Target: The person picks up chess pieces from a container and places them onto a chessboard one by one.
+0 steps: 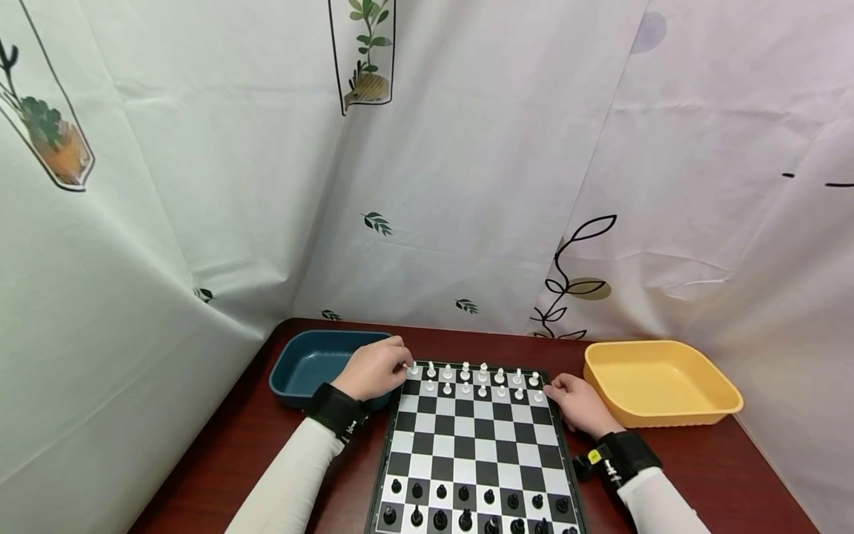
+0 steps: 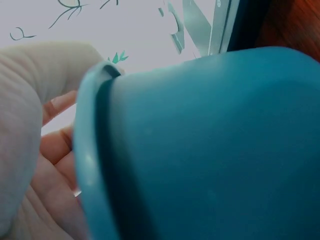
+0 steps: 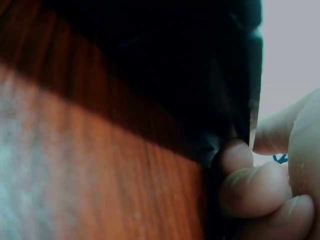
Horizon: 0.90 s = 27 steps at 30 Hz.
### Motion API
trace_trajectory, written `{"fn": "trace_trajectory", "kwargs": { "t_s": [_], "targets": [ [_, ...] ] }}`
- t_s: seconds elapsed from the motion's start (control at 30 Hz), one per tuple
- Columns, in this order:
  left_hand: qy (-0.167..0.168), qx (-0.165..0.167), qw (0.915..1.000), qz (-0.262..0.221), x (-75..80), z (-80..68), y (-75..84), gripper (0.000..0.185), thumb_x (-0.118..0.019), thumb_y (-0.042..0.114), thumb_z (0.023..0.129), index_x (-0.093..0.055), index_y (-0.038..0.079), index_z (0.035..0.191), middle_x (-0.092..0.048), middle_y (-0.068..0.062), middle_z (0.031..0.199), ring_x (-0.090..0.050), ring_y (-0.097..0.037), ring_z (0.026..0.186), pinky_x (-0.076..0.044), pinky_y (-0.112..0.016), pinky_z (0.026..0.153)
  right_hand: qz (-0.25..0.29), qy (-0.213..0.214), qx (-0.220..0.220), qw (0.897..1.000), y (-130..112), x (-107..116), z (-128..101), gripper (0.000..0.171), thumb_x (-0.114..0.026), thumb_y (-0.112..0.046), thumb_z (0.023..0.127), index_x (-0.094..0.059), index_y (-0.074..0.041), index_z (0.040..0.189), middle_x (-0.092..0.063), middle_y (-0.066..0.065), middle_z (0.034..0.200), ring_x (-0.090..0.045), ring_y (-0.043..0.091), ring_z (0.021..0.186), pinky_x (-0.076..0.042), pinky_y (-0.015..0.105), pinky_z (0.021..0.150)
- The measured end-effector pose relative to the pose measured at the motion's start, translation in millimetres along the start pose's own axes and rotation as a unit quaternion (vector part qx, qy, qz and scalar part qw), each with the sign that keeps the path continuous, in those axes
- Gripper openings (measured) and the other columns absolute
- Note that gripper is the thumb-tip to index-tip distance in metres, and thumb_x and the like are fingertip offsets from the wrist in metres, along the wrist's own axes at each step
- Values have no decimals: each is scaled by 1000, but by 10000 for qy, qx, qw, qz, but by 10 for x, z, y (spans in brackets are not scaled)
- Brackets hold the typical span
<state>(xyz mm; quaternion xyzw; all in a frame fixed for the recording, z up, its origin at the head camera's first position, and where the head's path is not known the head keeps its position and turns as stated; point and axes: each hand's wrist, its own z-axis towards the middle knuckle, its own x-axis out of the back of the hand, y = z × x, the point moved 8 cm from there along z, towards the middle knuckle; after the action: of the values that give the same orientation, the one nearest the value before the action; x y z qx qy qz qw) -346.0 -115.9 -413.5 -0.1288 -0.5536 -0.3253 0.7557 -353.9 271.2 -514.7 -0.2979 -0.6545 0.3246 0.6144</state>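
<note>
A black-and-white chessboard (image 1: 463,437) lies on the table with chess pieces on both ends. At its far left corner is my left hand (image 1: 376,368), fingers bent, beside a white chess piece (image 1: 414,368). The rim of the blue basin (image 2: 87,150) covers those fingertips in the left wrist view, so what they hold is hidden. My right hand (image 1: 582,404) grips the board's right edge near the far corner. In the right wrist view its curled fingers (image 3: 260,190) are against the dark side of the board (image 3: 200,75), thumb over the edge.
The blue basin (image 1: 313,345) stands left of the board, under my left forearm and hand. A yellow basin (image 1: 660,415) stands to the right, close to my right hand. Black pieces (image 1: 465,519) line the near end. Behind the reddish-brown table (image 1: 454,340) hangs a white patterned cloth (image 1: 454,185).
</note>
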Motion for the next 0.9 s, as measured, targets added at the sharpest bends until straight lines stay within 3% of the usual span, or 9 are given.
{"fn": "trace_trajectory", "kwargs": {
  "t_s": [0.43,0.67,0.9],
  "targets": [
    [-27,-54,9997,243,-53,10,56,13,-78,8,98,-83,19,104,-71,7,96,-63,-11,83,-54,-29,70,65,-31,-75,9999,7,-8,-6,21,-64,-21,111,-61,-4,100,-52,3,59,-50,20,42,-46,35,44],
    [-37,-362,9978,555,-77,20,94,11,-81,12,99,-86,21,101,-75,6,95,-61,-13,86,-52,-29,70,30,-35,-53,10000,-1,-1,-4,21,-64,-21,111,-62,-4,100,-52,3,58,-51,20,42,-46,35,44],
    [-88,-424,9974,582,-81,19,93,11,-86,14,97,-91,22,103,-80,6,96,-57,-14,85,-51,-28,72,-9,-31,-41,10000,0,-1,-2,21,-64,-21,111,-62,-4,99,-52,3,58,-51,20,42,-46,35,44]
  ]
}}
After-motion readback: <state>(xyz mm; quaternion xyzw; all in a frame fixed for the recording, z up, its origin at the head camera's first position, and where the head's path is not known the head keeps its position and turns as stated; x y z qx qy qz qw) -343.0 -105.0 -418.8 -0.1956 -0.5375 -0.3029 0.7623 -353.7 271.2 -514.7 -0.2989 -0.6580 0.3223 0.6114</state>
